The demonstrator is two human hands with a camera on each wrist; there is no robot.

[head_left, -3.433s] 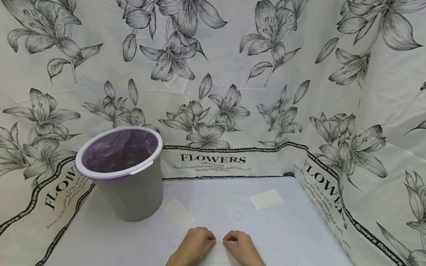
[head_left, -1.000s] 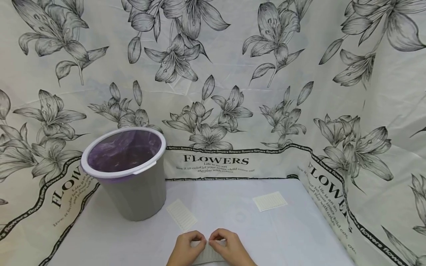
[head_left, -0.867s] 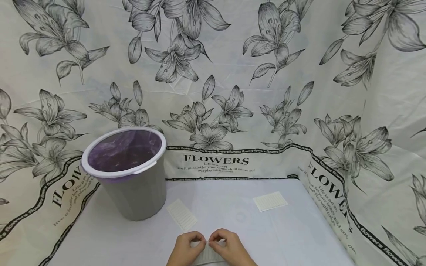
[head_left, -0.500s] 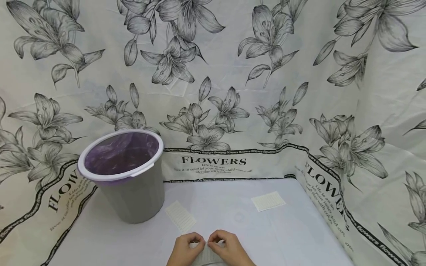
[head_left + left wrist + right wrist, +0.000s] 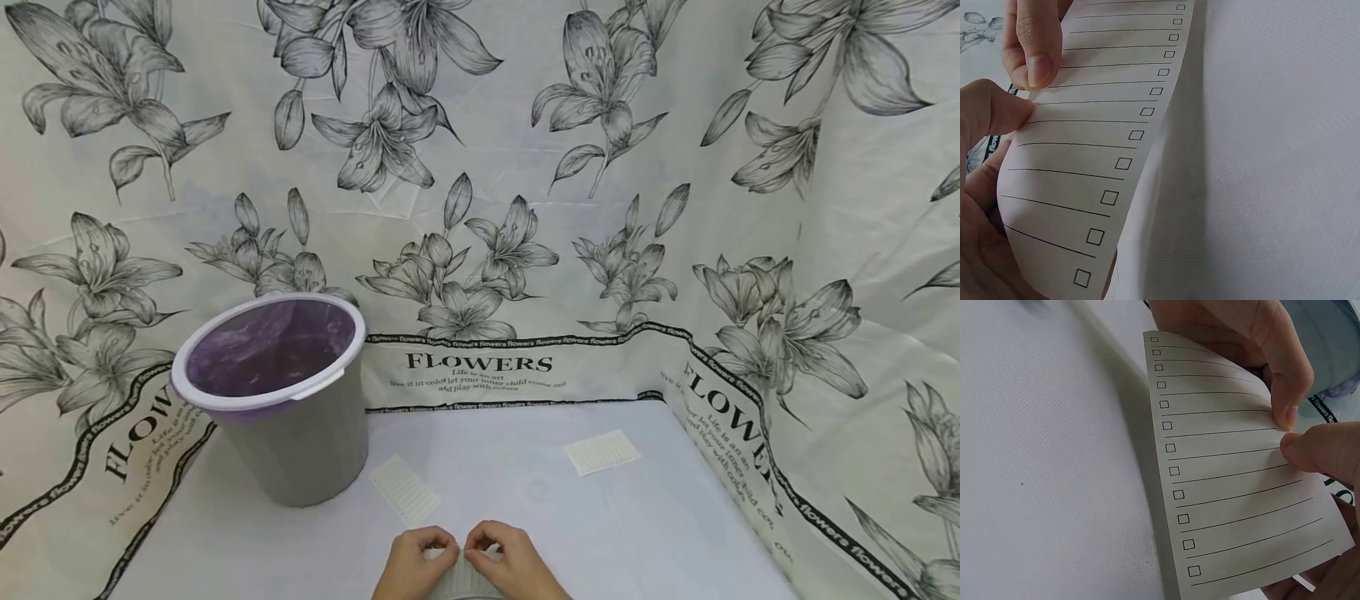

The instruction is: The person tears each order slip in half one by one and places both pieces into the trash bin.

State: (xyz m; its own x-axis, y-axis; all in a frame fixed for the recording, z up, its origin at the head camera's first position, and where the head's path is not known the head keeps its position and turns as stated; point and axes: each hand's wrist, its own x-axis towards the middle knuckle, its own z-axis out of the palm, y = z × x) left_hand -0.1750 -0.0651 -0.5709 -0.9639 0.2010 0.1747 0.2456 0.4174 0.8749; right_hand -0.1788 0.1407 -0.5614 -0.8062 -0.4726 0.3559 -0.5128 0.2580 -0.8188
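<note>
Plainly, the lined sheet (image 5: 463, 578) is pinched near the middle of its far long edge between thumb and fingers of both the left hand (image 5: 417, 558) and the right hand (image 5: 512, 557), so that it lies on the person's side of the grip, its long axis running crosswise, neither hand being nearer. By the wrist views, its bowed face and printed checkboxes (image 5: 1170, 448) along the opposite edge are revealed; in the head view, these boxes cannot be made out.

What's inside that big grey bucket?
A purple bag lines the bucket, and some of it shows below the white rim. The near side covers the deepest part, and it's dark, so whether anything lies at the bottom can't be seen.
</note>
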